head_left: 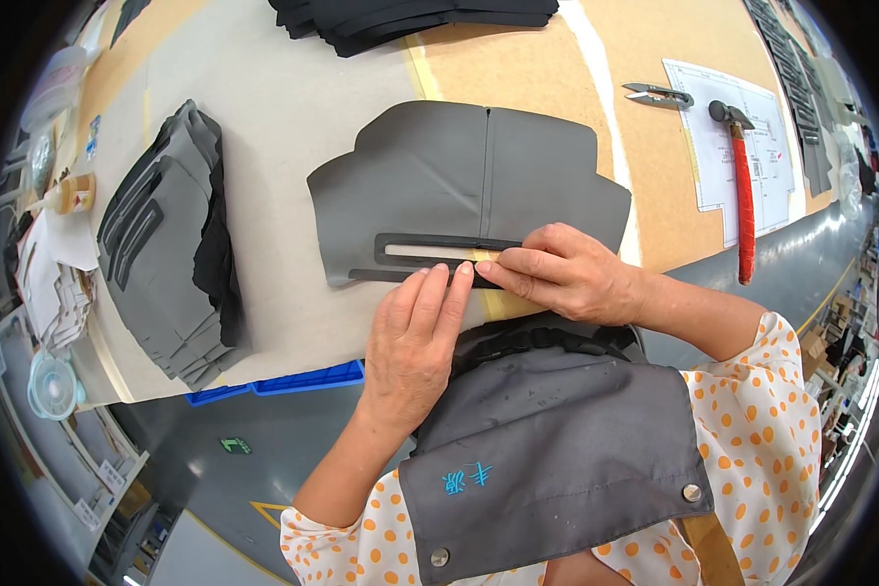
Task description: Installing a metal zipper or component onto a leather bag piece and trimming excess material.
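Note:
A grey sheet-material panel [415, 156] with stepped corners and a vertical seam lies flat on the table before me. Along its near side, a dark frame [430, 238] surrounds a long narrow slot, and a dark strip [373, 276] runs beside it along the near edge. My left hand [408, 327] rests its outstretched fingertips on this strip near the middle. Touching the left fingertips, my right hand [581, 278] pinches the dark strip with thumb and fingers at the slot's right part. The right fingers cover that end of the slot.
A stack of grey panels [166, 215] lies at left, near a glue bottle [73, 193]. Black pieces [410, 20] are piled at the far edge. Thread snips [659, 95] and a red-handled hammer [742, 186] lie on a paper pattern [776, 166] at right. A blue crate [308, 379] sits under the table edge.

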Motion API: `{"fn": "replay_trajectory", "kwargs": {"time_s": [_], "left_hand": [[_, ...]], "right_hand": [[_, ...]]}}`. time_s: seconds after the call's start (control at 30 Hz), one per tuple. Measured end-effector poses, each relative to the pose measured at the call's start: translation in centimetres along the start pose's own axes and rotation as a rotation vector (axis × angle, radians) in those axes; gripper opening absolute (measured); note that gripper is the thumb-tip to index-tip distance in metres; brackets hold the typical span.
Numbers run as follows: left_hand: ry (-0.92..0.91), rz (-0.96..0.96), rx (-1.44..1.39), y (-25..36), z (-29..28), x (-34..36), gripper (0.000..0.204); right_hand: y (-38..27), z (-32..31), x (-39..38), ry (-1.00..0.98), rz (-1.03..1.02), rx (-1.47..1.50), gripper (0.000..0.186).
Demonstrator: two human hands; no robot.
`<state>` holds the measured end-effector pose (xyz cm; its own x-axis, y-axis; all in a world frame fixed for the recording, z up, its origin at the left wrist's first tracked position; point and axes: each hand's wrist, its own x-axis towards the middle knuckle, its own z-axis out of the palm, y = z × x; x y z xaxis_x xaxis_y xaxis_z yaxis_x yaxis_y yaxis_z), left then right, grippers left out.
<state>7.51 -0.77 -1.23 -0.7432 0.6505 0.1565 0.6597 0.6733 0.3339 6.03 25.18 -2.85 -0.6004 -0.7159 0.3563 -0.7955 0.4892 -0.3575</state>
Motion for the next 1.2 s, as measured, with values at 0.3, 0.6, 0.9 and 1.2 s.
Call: {"fn": "replay_trajectory", "kwargs": {"time_s": [0.3,0.6,0.9,1.2], "left_hand": [[-0.067,-0.001,0.051,0.3,-0.6,0.3,0.053],[-0.043,0.022,0.109,0.5,-0.1,-0.1,0.055],[-0.05,0.022,0.167,0.8,0.1,-0.5,0.057],[0.019,0.008,0.06,0.4,0.6,-1.0,0.058]], "right_hand": [[-0.8,-0.1,0.2,-0.003,0.037,-0.045,0.054],[0.2,0.3,-0.3,0.027,-0.001,-0.033,0.05],[-0.3,-0.3,0.1,-0.089,0.011,-0.015,0.058],[0.7,0.0,-0.4,-0.03,-0.075,-0.064,0.047]]}}
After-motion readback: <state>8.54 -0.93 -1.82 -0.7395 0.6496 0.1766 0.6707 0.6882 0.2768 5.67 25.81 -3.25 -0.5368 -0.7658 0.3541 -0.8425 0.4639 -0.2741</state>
